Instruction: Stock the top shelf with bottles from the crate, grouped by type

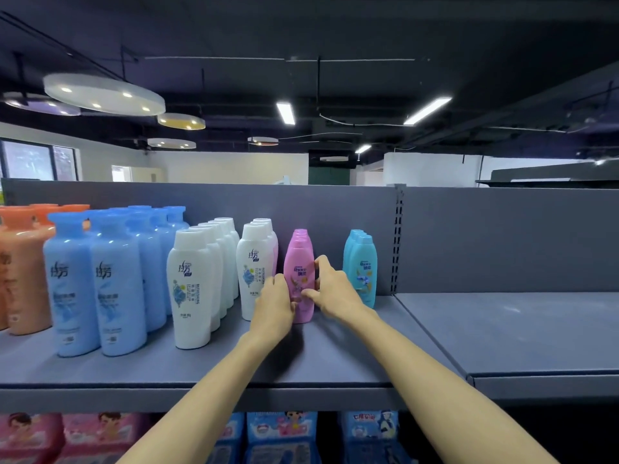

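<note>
Both hands grip the front pink plastic bottle (pixel 299 279) at frame centre on the grey metal top shelf (pixel 335 356): left hand (pixel 274 304) curled on its left side, right hand (pixel 330 289) pinching its right. Risk: a sideways nudge tips it into the white capped bottles (pixel 253 272) just left, or knocks over the pink row behind.

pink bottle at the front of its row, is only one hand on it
No, both hands are on the pink bottle: the left hand grips its left side and the right hand its right.
</note>
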